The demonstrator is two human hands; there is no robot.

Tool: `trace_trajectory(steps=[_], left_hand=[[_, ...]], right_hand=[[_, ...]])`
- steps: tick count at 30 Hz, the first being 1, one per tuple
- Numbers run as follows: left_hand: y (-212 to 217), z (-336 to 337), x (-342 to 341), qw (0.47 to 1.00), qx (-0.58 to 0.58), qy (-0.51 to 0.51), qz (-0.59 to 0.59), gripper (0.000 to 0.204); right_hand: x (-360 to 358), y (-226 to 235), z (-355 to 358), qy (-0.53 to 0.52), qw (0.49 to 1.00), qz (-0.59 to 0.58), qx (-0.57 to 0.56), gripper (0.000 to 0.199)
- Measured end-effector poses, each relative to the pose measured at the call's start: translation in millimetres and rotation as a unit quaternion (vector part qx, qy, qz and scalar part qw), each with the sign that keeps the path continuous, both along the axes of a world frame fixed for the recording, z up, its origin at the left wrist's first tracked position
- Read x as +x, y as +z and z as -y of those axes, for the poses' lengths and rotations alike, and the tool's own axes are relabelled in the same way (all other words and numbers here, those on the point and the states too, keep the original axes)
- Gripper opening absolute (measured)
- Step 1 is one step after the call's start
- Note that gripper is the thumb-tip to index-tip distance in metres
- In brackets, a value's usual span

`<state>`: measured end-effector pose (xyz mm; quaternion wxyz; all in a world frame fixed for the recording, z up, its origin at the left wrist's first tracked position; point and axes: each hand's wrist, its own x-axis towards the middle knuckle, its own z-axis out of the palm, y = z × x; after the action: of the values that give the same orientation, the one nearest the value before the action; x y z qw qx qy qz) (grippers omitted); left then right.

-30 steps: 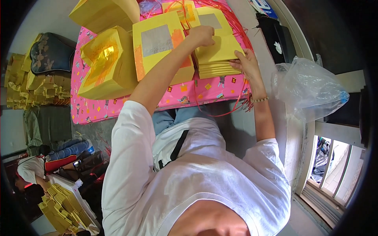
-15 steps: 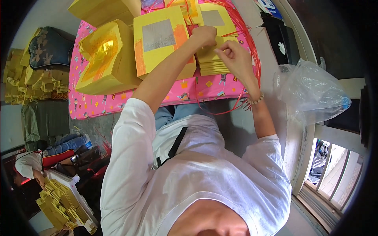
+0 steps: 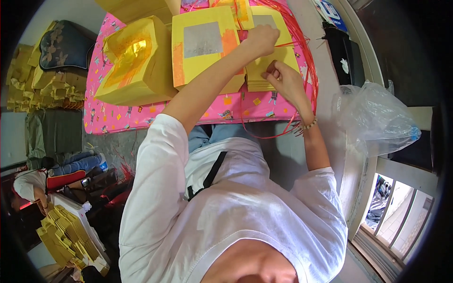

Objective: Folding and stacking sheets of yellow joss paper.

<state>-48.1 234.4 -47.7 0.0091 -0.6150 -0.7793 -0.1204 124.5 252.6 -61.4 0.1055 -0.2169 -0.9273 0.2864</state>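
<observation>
Head view: nearest is the white shirt (image 3: pixel 236 207), with forearms reaching out toward twelve and two o'clock. Past it, a pink patterned cloth (image 3: pixel 193 115) covers the work surface. Between one and two o'clock, the right hand (image 3: pixel 286 80), wearing a beaded bracelet (image 3: pixel 309 124), has thumb and fingers bent close together; I cannot tell whether they grip anything. It hovers over or touches the stack of yellow paper pieces (image 3: pixel 256 70) at one o'clock. Slightly farther, the left hand (image 3: pixel 263 40) is curled over that stack, its fingertips hidden, so its hold cannot be told. Red cords (image 3: pixel 312 70) run along the stack's three o'clock side. Toward eleven o'clock lie a yellow block with a silver square (image 3: pixel 203 40) and a yellow box with gold foil (image 3: pixel 158 80). Well apart, at eight o'clock, a co-worker's hand (image 3: pixel 46 207) is beside more yellow paper (image 3: pixel 61 231).
</observation>
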Motion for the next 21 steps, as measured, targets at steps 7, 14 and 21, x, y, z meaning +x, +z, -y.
trace_trajectory(steps=[7, 14, 21], left_hand=[[76.5, 28.4, 3.4, 0.96, 0.183, -0.074, 0.197, 0.025], [85.6, 127.2, 5.4, 0.962, 0.17, -0.099, 0.19, 0.032], [57.2, 204.9, 13.8, 0.986, 0.148, -0.013, 0.082, 0.058]], right_hand=[[-2.8, 17.7, -8.6, 0.001, 0.997, -0.042, 0.066, 0.022], [-7.6, 50.3, 12.8, 0.015, 0.991, -0.128, 0.032, 0.024], [-12.3, 61.4, 34.0, 0.147, 0.965, -0.198, 0.088, 0.034]])
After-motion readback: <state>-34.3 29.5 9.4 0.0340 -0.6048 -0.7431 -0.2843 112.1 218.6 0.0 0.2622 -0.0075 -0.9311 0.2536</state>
